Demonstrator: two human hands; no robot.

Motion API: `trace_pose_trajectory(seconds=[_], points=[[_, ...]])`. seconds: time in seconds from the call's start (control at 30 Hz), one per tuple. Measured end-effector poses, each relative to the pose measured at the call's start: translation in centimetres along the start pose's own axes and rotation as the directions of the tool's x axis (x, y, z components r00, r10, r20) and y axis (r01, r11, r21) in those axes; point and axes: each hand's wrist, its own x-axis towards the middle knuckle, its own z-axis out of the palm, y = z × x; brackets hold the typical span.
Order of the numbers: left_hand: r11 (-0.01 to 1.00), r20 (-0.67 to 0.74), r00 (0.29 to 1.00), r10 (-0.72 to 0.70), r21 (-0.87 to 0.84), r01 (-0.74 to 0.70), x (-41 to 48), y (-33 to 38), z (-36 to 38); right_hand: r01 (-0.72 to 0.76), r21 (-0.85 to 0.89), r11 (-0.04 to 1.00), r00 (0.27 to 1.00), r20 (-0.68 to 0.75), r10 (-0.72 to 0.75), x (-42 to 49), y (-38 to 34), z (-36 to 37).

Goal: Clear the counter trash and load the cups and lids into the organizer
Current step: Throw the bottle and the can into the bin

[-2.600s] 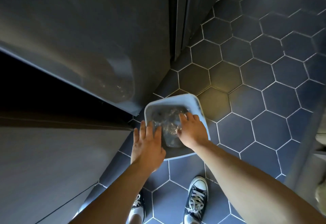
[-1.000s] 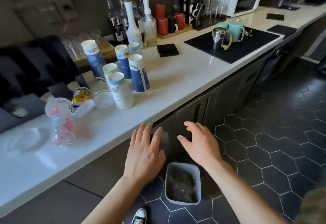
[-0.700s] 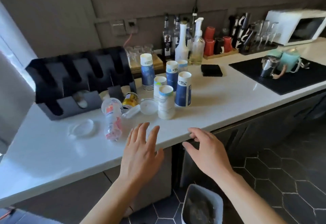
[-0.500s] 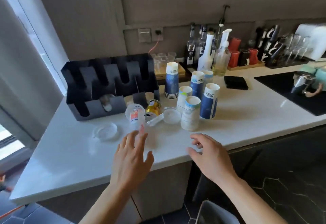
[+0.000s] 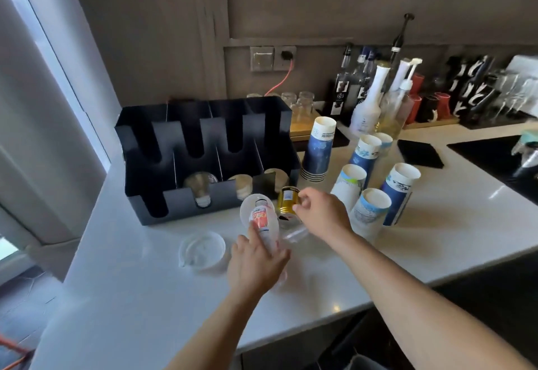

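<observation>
Reaching over the white desk, the person has both hands on the litter in front of the black organizer. The left hand lies over a clear cup. The cup is on its side, mouth toward the organizer, and a small bottle with a red label is inside it. The fingers run along one flank and the thumb along the other, clasped on the cup. The right hand pinches a gold can, its fingers closed on the can's right-hand side. The can lies just in front of the organizer's front wall, beside the cup's mouth.

Obstructions: several stacks of paper cups stand upside down just right of the right hand, the nearest close beside the wrist. A clear lid lies flat on the desk left of the left hand, apart from it. A second clear piece under the right hand is too blurred to identify. Stored lids show in the organizer's front slots.

Surroundings: bottles and glasses line the back of the desk. A dark cloth and a black mat lie farther right. A red cable hangs from a wall socket. A window is at the left. A bin shows below the desk edge.
</observation>
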Motion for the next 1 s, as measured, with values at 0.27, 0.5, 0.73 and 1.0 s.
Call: trace_pose_trajectory(seconds=[0.27, 0.5, 0.73, 1.0], points=[[0.978, 0.019, 1.0, -0.001, -0.207, 0.005, -1.1, -1.5, -0.1, -0.165, -0.195, 0.967, 0.98, 0.08, 0.184, 5.3, -0.4, 4.0], [0.967, -0.073, 0.996, 0.054, -0.247, -0.07, -3.0, -4.2, -2.4, -0.244, -0.13, 0.961, 0.963, 0.086, 0.256, 5.0, -0.6, 5.5], [0.965, -0.109, 0.988, 0.107, -0.226, -0.129, -2.6, -4.8, -3.4, -0.281, -0.021, 0.96, 0.958, 0.061, 0.282, 3.8, -0.6, 4.2], [0.953, -0.114, 0.982, 0.154, -0.244, -0.178, -2.2, -4.7, -4.0, -0.238, 0.086, 0.967, 0.97, -0.021, 0.241, 1.0, 0.8, 1.7]])
